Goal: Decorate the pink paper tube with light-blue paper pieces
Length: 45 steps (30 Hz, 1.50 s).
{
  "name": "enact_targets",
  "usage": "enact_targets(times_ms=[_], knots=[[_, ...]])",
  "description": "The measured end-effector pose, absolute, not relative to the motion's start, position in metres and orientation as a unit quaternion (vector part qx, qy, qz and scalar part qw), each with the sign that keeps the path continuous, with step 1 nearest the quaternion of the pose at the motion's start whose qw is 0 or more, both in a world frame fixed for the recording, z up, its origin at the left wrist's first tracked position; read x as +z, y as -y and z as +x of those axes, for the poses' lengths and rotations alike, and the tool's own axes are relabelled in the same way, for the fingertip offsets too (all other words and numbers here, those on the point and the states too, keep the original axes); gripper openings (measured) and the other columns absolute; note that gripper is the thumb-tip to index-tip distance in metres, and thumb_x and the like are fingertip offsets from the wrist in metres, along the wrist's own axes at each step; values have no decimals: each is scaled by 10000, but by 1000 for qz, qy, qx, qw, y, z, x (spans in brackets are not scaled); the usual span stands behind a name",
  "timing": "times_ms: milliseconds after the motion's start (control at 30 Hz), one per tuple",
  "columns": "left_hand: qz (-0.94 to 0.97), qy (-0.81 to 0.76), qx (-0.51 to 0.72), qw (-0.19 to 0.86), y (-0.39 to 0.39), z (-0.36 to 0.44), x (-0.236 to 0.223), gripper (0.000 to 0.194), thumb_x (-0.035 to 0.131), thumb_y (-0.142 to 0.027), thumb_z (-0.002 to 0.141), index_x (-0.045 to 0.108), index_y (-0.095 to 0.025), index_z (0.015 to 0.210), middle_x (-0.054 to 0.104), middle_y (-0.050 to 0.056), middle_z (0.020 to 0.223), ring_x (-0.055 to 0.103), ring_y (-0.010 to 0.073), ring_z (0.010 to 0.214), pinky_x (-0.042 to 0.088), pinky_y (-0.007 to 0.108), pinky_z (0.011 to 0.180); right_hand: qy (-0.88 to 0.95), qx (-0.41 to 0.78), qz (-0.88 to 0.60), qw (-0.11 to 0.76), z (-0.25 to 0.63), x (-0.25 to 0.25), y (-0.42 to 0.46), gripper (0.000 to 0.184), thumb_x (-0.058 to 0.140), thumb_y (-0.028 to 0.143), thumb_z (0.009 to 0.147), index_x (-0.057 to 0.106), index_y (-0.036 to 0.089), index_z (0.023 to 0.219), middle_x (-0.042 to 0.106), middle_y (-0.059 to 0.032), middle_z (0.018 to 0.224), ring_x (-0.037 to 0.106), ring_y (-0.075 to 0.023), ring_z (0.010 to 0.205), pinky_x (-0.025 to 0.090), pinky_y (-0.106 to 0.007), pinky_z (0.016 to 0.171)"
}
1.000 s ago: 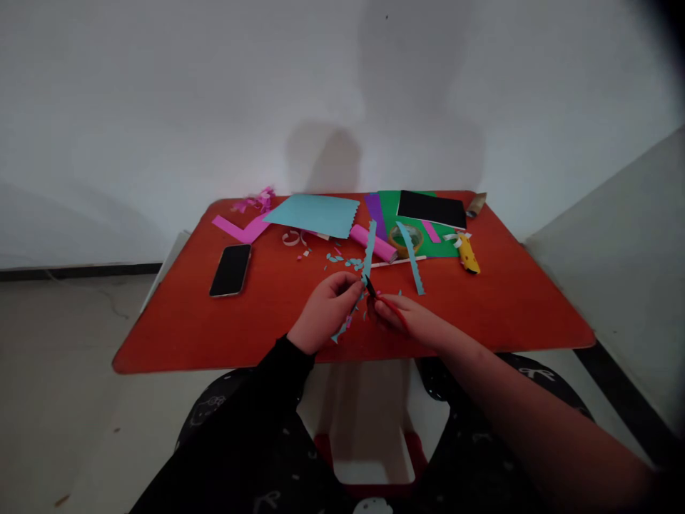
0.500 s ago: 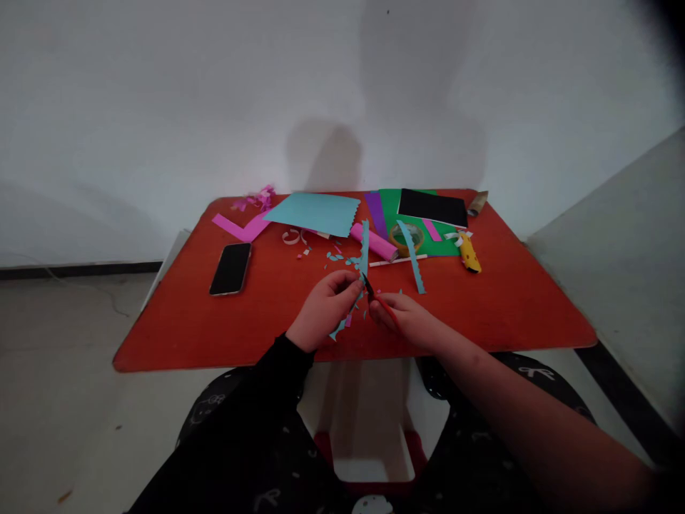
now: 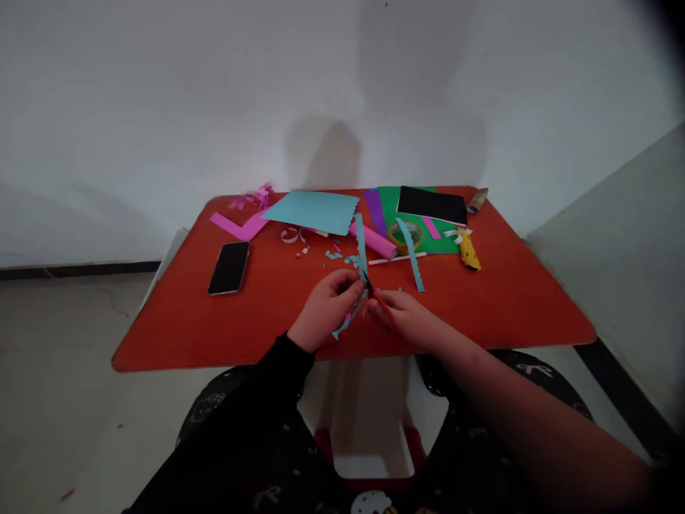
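My left hand (image 3: pixel 327 310) pinches a long light-blue paper strip (image 3: pixel 362 246), whose lower end curls down past my fingers. My right hand (image 3: pixel 407 318) holds a pair of small scissors (image 3: pixel 382 303) with red handles. Their dark blades (image 3: pixel 369 286) meet the strip just beside my left fingertips. The two hands nearly touch. Small blue paper snippets (image 3: pixel 340 255) lie on the table beyond them, and a scalloped blue strip (image 3: pixel 412 255) lies a little to the right of the scissors.
The red tabletop (image 3: pixel 514 307) holds a blue sheet (image 3: pixel 310 212), pink paper roll (image 3: pixel 373 240), tape roll (image 3: pixel 405 237), green sheet (image 3: pixel 444 246), black pad (image 3: pixel 432 205), yellow utility knife (image 3: pixel 469 251) and black phone (image 3: pixel 229 268). Its near edge runs just below my hands.
The top of the blue strip now leans further left, and its lower end reaches further down and left. The scissors stay at the strip, and the view has shifted slightly.
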State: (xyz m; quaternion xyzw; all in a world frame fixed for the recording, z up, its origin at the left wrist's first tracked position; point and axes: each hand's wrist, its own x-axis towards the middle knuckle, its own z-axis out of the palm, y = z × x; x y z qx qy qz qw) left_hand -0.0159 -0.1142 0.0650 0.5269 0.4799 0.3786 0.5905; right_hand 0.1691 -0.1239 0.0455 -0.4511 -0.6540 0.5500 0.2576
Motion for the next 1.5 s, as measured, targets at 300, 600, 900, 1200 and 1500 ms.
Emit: enact_targets(times_ms=[300,600,900,1200,1500], knots=[[562,-478,383,556,111,-19,62,252,649,-430,885,633,-180,865,580,-16,764,488,101,636,420,226,604,650,550,-455,261,170,48,124,539,529,697,926,532,197,726,421,29,623,396,-138,626,297,-274,582],[549,-490,425,527,103,-23,71,286,661,-458,858,671,-173,869,645,13,787,528,116,675,432,247,659,676,502,-494,215,171,54,124,521,561,661,905,546,190,682,451,18,647,398,-139,642,266,-280,582],[527,-491,457,522,95,-25,76,256,724,-412,828,635,-174,807,516,-33,683,430,97,614,345,250,593,686,502,-494,181,173,55,122,539,572,687,886,559,187,683,467,21,642,412,-138,632,263,-279,578],[490,-514,497,498,104,-15,73,288,723,-391,820,534,-194,731,464,-48,671,415,91,606,328,246,578,671,536,-462,222,174,46,122,529,559,668,914,590,177,722,495,18,681,407,-140,657,283,-282,604],[495,-523,484,497,106,-14,72,334,730,-414,835,523,-194,695,466,-45,636,433,99,606,349,247,582,689,513,-463,218,174,45,123,488,564,632,932,581,180,749,509,16,708,421,-143,678,277,-286,612]])
